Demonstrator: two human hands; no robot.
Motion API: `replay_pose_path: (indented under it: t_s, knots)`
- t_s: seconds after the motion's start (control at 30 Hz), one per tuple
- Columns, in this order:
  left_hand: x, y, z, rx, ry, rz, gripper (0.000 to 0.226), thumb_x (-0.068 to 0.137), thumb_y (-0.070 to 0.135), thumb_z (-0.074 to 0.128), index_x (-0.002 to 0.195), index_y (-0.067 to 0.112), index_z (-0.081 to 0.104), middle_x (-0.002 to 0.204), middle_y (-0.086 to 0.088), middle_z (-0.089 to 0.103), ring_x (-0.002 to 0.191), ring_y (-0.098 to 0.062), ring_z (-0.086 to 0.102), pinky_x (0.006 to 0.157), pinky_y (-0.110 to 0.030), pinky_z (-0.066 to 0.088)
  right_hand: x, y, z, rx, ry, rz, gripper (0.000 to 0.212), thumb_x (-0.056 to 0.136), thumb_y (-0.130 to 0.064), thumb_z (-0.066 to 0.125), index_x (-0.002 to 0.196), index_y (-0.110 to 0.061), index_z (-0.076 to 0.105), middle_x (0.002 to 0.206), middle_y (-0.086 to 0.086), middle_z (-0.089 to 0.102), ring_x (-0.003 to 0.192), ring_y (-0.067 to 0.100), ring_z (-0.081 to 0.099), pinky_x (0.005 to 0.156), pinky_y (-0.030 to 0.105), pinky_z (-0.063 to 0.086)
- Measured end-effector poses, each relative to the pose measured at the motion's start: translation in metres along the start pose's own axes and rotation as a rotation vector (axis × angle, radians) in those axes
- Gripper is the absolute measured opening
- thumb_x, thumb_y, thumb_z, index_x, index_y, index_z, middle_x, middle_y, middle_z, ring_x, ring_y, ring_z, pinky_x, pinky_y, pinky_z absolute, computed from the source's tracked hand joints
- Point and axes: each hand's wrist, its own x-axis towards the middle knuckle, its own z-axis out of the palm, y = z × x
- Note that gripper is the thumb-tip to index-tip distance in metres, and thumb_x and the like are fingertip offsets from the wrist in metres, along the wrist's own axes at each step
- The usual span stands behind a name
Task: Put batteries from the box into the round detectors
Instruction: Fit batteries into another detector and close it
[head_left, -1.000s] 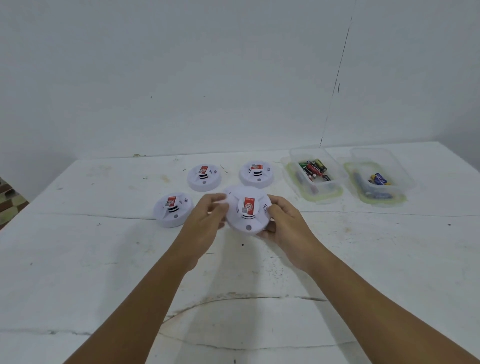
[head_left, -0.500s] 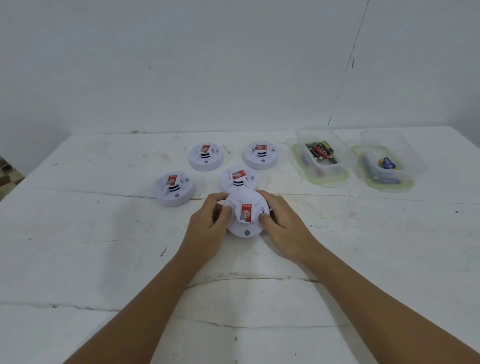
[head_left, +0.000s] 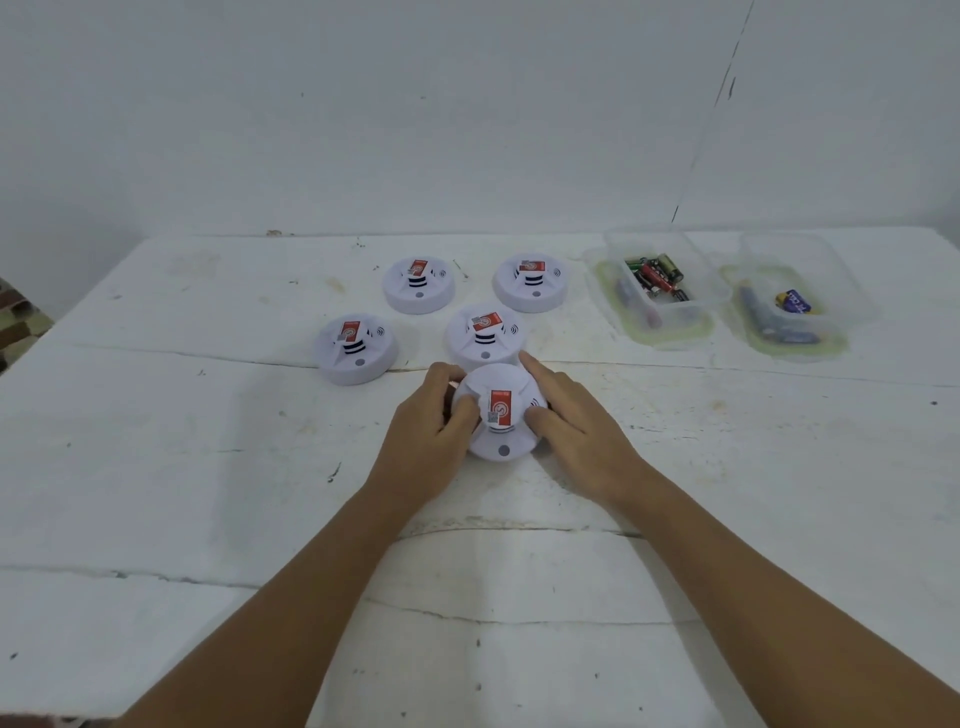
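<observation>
A white round detector with a red sticker sits on the white table, held from both sides. My left hand grips its left edge with curled fingers and my right hand grips its right edge. Several more round detectors stand behind it: one just beyond, one to the left, and two at the back. A clear box of batteries stands at the back right.
A second clear box holding a blue battery and a dark tool stands right of the battery box. The table's back edge meets a white wall. Cracks run across the tabletop.
Both hands have brought the detector down from the air onto the table, nearer to me, and still hold it. The camera has tilted down.
</observation>
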Motion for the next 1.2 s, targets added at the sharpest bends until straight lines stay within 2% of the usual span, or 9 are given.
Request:
replay_pose_path:
  t_s: [0.1, 0.17, 0.27, 0.47, 0.6, 0.73, 0.87, 1.0, 1.2]
  knots:
    - [-0.004, 0.000, 0.001, 0.000, -0.005, 0.042, 0.031, 0.107, 0.019, 0.044, 0.130, 0.025, 0.064, 0.111, 0.011, 0.071, 0.101, -0.003, 0.065, 0.079, -0.016, 0.052, 0.000, 0.004, 0.002, -0.068, -0.046, -0.004, 0.075, 0.090, -0.042, 0.043, 0.162, -0.035, 0.025, 0.107, -0.001, 0.060, 0.100, 0.019, 0.055, 0.089, 0.050, 0.048]
    - [-0.005, -0.001, 0.002, 0.005, -0.009, 0.050, 0.035, 0.107, 0.020, 0.043, 0.134, 0.028, 0.063, 0.118, 0.012, 0.071, 0.109, -0.006, 0.065, 0.088, -0.024, 0.055, 0.001, 0.007, 0.003, -0.096, -0.067, -0.019, 0.083, 0.084, -0.047, 0.046, 0.163, -0.036, 0.021, 0.104, -0.003, 0.060, 0.098, 0.019, 0.057, 0.083, 0.051, 0.050]
    - [-0.006, -0.002, 0.002, 0.011, -0.002, 0.046, 0.035, 0.107, 0.022, 0.042, 0.134, 0.029, 0.063, 0.117, 0.012, 0.070, 0.108, -0.008, 0.065, 0.088, -0.030, 0.056, 0.001, 0.008, 0.004, -0.112, -0.067, -0.044, 0.089, 0.080, -0.050, 0.054, 0.161, -0.041, 0.019, 0.102, -0.003, 0.060, 0.095, 0.019, 0.058, 0.079, 0.049, 0.052]
    - [-0.007, 0.002, 0.001, -0.007, -0.002, 0.040, 0.034, 0.105, 0.023, 0.041, 0.129, 0.030, 0.064, 0.111, 0.010, 0.070, 0.104, -0.010, 0.065, 0.085, -0.032, 0.056, 0.001, 0.014, 0.005, -0.133, -0.051, -0.033, 0.100, 0.077, -0.060, 0.061, 0.163, -0.037, 0.015, 0.113, -0.006, 0.059, 0.104, 0.014, 0.055, 0.088, 0.044, 0.052]
    - [-0.007, 0.001, 0.001, -0.021, -0.003, 0.031, 0.033, 0.106, 0.014, 0.044, 0.126, 0.030, 0.065, 0.109, 0.009, 0.071, 0.102, -0.012, 0.065, 0.085, -0.036, 0.056, 0.000, 0.012, 0.002, -0.123, -0.032, -0.070, 0.089, 0.076, -0.055, 0.067, 0.153, -0.051, 0.022, 0.113, -0.009, 0.058, 0.105, 0.007, 0.053, 0.090, 0.040, 0.052]
    - [-0.005, -0.001, 0.001, -0.023, -0.004, 0.024, 0.033, 0.105, 0.014, 0.045, 0.127, 0.030, 0.065, 0.109, 0.009, 0.071, 0.102, -0.013, 0.065, 0.086, -0.041, 0.057, -0.001, 0.012, 0.003, -0.129, -0.025, -0.082, 0.091, 0.076, -0.054, 0.069, 0.155, -0.050, 0.023, 0.115, -0.011, 0.057, 0.107, 0.005, 0.051, 0.092, 0.038, 0.051]
    - [-0.005, -0.001, 0.001, -0.027, -0.005, 0.023, 0.034, 0.105, 0.015, 0.045, 0.128, 0.030, 0.064, 0.110, 0.009, 0.071, 0.102, -0.012, 0.065, 0.087, -0.040, 0.057, 0.001, 0.008, 0.001, -0.111, -0.030, -0.137, 0.075, 0.075, -0.051, 0.069, 0.134, -0.066, 0.025, 0.114, -0.011, 0.060, 0.105, 0.007, 0.054, 0.089, 0.042, 0.052]
    - [-0.005, -0.002, 0.001, -0.030, -0.001, 0.017, 0.032, 0.106, 0.015, 0.045, 0.127, 0.030, 0.064, 0.109, 0.010, 0.071, 0.102, -0.011, 0.065, 0.087, -0.039, 0.057, 0.001, 0.008, 0.002, -0.115, -0.023, -0.153, 0.074, 0.076, -0.048, 0.070, 0.130, -0.069, 0.024, 0.113, -0.009, 0.061, 0.105, 0.011, 0.055, 0.089, 0.044, 0.052]
    - [-0.005, -0.002, 0.002, -0.027, -0.009, 0.033, 0.033, 0.105, 0.015, 0.045, 0.127, 0.031, 0.064, 0.109, 0.010, 0.070, 0.102, -0.011, 0.065, 0.084, -0.034, 0.056, 0.002, 0.013, 0.004, -0.103, -0.035, -0.121, 0.085, 0.077, -0.049, 0.072, 0.149, -0.055, 0.026, 0.115, -0.011, 0.060, 0.108, 0.012, 0.057, 0.088, 0.045, 0.054]
